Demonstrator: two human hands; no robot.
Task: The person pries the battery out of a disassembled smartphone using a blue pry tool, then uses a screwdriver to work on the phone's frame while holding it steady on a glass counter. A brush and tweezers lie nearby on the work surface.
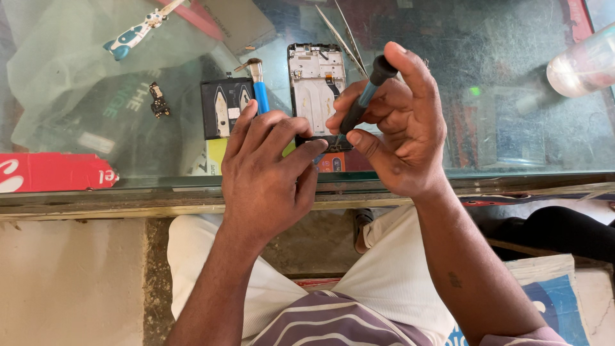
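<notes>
opened phone frame on the glass counter, centre | battery cover just left of it, small hammer between them | tweezers behind the frame | small part further left | clear bottle far right | both hands at the frame's near end, left hand left of right hand, screwdriver in the right

An opened smartphone frame with its back cover off, silver-grey metal plate and small dark circuit parts exposed, lies flat on the glass counter, lengthwise away from the near edge, its lower end close to that edge and about midway between the left and right edges. A slim precision screwdriver with a black shaft grip, blue collar and black rounded cap stands tilted over the frame's lower end, cap leaning to the right, tip touching the dark bottom section.
</notes>
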